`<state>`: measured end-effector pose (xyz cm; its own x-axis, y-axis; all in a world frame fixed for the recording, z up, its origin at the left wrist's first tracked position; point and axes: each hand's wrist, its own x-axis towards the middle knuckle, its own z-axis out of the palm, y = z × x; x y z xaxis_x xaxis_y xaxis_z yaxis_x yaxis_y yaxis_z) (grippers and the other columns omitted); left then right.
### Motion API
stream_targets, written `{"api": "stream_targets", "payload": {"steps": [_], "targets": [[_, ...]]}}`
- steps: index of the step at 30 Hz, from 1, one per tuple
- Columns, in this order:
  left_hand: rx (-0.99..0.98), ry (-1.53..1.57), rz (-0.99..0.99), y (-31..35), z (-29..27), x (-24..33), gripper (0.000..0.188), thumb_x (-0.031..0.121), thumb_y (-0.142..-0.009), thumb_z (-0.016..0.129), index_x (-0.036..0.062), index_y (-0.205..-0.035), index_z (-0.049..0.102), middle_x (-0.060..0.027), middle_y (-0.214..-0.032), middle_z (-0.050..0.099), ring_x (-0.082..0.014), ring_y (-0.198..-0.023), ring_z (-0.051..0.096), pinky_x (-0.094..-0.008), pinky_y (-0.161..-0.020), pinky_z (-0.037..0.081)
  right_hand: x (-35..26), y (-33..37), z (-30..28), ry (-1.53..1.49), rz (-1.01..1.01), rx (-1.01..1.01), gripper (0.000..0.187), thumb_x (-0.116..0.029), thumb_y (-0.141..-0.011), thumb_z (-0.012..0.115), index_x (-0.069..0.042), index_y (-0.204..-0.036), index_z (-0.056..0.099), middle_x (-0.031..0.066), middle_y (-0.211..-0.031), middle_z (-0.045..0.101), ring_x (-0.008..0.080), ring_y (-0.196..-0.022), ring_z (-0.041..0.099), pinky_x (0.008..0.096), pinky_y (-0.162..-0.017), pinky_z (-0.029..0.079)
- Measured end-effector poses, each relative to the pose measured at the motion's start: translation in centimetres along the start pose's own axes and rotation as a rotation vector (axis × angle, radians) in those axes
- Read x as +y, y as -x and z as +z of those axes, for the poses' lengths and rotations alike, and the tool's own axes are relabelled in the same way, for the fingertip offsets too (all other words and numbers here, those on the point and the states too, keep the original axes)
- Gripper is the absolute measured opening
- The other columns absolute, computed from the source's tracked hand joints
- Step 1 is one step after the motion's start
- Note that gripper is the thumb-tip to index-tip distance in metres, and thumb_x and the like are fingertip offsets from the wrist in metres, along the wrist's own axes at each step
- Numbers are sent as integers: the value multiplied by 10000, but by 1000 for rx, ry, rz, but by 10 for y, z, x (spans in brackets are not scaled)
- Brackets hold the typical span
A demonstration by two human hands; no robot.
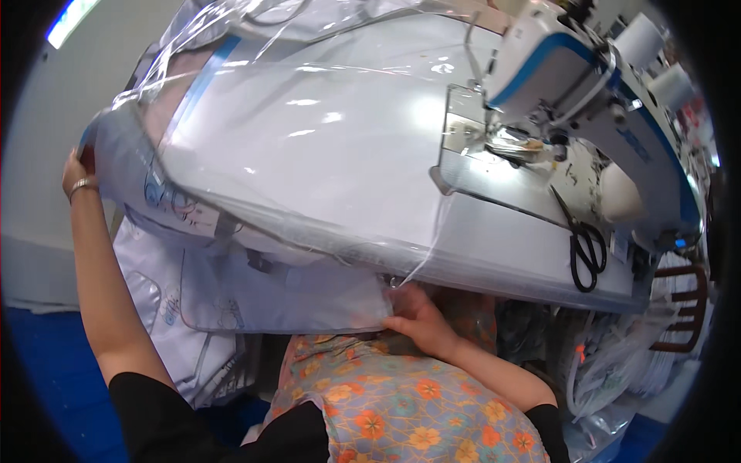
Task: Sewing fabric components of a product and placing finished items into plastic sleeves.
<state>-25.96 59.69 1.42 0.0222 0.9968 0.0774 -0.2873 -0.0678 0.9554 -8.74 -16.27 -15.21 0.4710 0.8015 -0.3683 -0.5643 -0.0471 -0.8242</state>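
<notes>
From the right grip, pale cloth extends left.

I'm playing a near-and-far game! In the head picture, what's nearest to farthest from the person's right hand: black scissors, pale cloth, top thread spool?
From the right hand:
1. Pale cloth: its right corner is at the fingertips.
2. Black scissors: on the tabletop, to the right.
3. Top thread spool: far upper right.

Room over tabletop, scissors, machine rightward
</notes>
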Motion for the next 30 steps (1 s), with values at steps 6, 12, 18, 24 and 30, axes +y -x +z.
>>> {"api": "stream_targets", "payload": {"steps": [6, 12, 18, 24, 30], "targets": [[-9, 76, 75, -3, 21, -14, 239, 159, -982, 563, 17, -1154, 649, -129, -1058, 700, -255, -929, 706, -368, -879, 591, -8, 22, 5, -3, 64, -41, 289, 20, -936, 635, -48, -1209, 570, 24, -1050, 652, 113, -1000, 622, 288, -924, 504], [-147, 101, -35, -65, 8, -37, 266, 172, -987, 560, 10, -1188, 626, -127, -1150, 671, -264, -985, 693, -365, -917, 591, -16, 44, 2, -126, 4, 4, 218, -41, -948, 655, -58, -1152, 584, 12, -1059, 653, 96, -1005, 619, 260, -901, 497], [-69, -440, 251, 57, 72, 13, 443, 218, -986, 583, -17, -1356, 515, -168, -1347, 552, -267, -1245, 553, -365, -1026, 467, -26, 42, 2, 0, 100, 216, 178, -66, -930, 682, -65, -1073, 577, 2, -941, 624, 85, -912, 596, 251, -838, 485], [-1227, -476, 993, 476, 170, -8, 508, 149, -958, 525, -28, -1428, 446, -168, -1448, 490, -260, -1352, 463, -444, -1122, 367, -14, 12, 3, 29, 55, -51, 375, -233, -949, 691, -15, -1237, 591, 66, -1198, 635, 165, -1136, 579, 337, -999, 459], [-1640, -797, 1223, 594, 197, -75, 527, 133, -836, 589, 31, -1353, 559, -173, -1447, 500, -359, -1363, 449, -563, -1100, 360, -6, -14, 16, 93, -33, -123, 505, -323, -974, 644, 26, -1328, 555, 106, -1309, 608, 189, -1231, 534, 350, -1056, 416]]}}
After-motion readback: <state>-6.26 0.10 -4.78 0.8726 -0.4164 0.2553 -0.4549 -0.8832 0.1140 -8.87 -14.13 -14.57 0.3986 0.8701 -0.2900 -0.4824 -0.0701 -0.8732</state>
